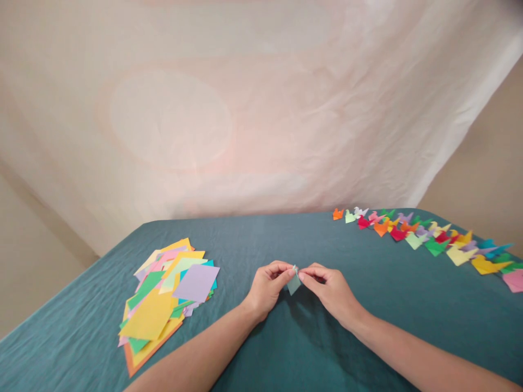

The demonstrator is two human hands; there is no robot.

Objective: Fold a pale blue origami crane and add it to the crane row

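Observation:
A small pale green folded paper (293, 284) is held up between my two hands, just above the dark green tablecloth. My left hand (267, 287) pinches its upper left side between thumb and fingers. On the other side, my right hand (330, 289) pinches the upper right edge in the same way. A diamond-shaped lower part of the paper hangs below the fingertips, and a thin point sticks up between them. The fingers hide part of the folds.
At the left lies a loose pile of coloured paper squares (151, 316), with a lilac square (196, 283) on top. Several folded paper birds (437, 246) stand in rows along the right. A pale cloth (261, 120) hangs behind the table (253, 239).

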